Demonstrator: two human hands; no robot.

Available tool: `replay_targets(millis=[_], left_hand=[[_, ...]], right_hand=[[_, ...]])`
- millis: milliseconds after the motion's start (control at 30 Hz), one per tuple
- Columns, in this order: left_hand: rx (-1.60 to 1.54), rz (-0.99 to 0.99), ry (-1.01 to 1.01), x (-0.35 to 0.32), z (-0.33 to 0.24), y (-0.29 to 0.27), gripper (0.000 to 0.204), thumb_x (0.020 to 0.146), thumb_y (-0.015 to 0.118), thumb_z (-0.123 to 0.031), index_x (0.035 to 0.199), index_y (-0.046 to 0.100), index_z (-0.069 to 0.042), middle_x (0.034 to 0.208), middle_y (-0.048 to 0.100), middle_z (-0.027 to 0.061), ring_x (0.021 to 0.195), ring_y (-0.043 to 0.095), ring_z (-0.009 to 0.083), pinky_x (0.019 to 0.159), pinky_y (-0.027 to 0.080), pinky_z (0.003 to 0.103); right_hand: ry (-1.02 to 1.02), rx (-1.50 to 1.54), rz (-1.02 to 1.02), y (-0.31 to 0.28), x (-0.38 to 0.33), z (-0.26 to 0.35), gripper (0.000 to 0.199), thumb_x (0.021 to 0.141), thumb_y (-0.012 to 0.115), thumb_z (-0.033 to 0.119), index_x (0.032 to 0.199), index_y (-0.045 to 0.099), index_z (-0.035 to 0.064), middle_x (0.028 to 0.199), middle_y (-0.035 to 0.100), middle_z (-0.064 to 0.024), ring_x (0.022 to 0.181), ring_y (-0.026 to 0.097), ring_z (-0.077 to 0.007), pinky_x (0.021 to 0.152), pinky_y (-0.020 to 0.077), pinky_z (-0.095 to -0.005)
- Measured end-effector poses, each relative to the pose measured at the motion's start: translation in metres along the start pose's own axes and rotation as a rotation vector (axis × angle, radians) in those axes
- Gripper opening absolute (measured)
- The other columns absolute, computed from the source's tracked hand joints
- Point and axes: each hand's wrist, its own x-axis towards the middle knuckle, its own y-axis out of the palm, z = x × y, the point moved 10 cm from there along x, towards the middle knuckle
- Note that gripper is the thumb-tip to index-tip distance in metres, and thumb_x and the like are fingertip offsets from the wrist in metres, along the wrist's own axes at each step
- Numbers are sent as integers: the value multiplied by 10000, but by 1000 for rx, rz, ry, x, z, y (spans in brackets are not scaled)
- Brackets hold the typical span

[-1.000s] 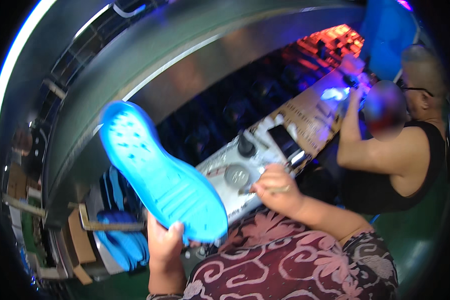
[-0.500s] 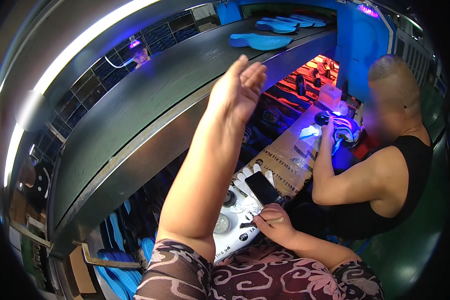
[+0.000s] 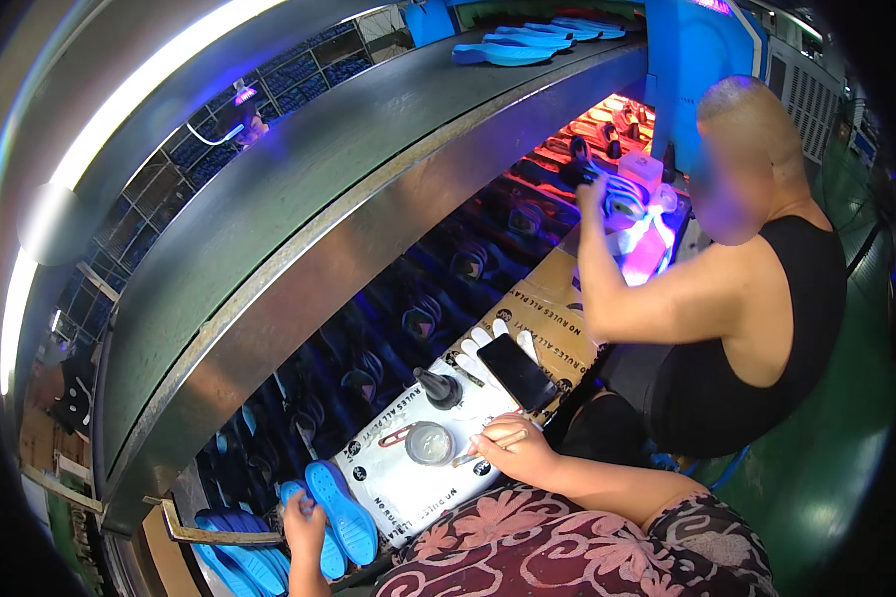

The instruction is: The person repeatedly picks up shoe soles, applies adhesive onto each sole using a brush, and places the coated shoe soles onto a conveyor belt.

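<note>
My left hand (image 3: pixel 305 525) is low at the left, fingers curled against the edge of a blue shoe sole (image 3: pixel 331 559). Right beside it lies another blue sole (image 3: pixel 340 512), its patterned face up. Between the fingers of my right hand (image 3: pixel 516 450) is a brush (image 3: pixel 502 441) with a light wooden handle, its tip pointing left, near a round jar (image 3: pixel 430 444) of clear, pale liquid. A dark cone-topped bottle (image 3: pixel 437 388) stands behind the jar. Next to my right hand a black phone (image 3: pixel 518 370) rests on a white glove (image 3: pixel 478 350).
A raised dark belt (image 3: pixel 299 179) with a metal side runs across, carrying blue soles (image 3: pixel 503 54) at its far end. Below it, shoes (image 3: pixel 420 320) line a lower, red-lit conveyor. More soles (image 3: pixel 244 557) stack at lower left. A co-worker (image 3: pixel 757 298) sits right, handling a shoe (image 3: pixel 622 202).
My left hand has come down from the raised belt to the soles at lower left. My right hand has shifted left with the brush, toward the jar. The co-worker's arm has moved up toward the lower conveyor.
</note>
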Motion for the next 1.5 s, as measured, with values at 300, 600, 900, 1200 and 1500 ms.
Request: replay_targets(millis=[300,600,900,1200,1500], left_hand=[[535,327,-145,-40,55,60,739,710,638,-245,1396,414,-86,974,662,207,847,643,376,741,522,453],[-1319,468,-1035,-100,71,107,235,840,584,-166,1036,536,-46,598,492,7,413,369,84,385,305,238],[-1156,254,-403,-65,-50,48,529,861,574,-71,1319,314,-17,1108,575,139,851,638,201,620,547,281],[-935,10,-105,-52,-109,22,515,810,620,-28,1260,380,43,1133,569,146,993,592,205,912,457,336],[-847,-39,-12,-53,-118,16,502,773,642,-16,1218,421,60,1090,596,157,977,608,206,894,467,330]], right_hand=[[214,175,139,51,-1,-10,236,909,579,145,750,684,5,719,674,-127,676,654,-236,630,493,-329],[314,230,80,58,-11,-27,251,941,539,102,768,670,-25,723,649,-76,621,565,-109,593,451,-243],[245,279,128,65,11,6,351,977,499,211,782,664,-28,723,636,-77,637,557,-112,612,450,-250],[-254,49,282,91,17,88,210,864,596,162,691,676,75,633,602,-41,665,566,-228,824,409,-373],[-258,-40,269,95,13,84,209,864,598,160,683,671,83,624,589,-47,648,555,-245,814,407,-376]])
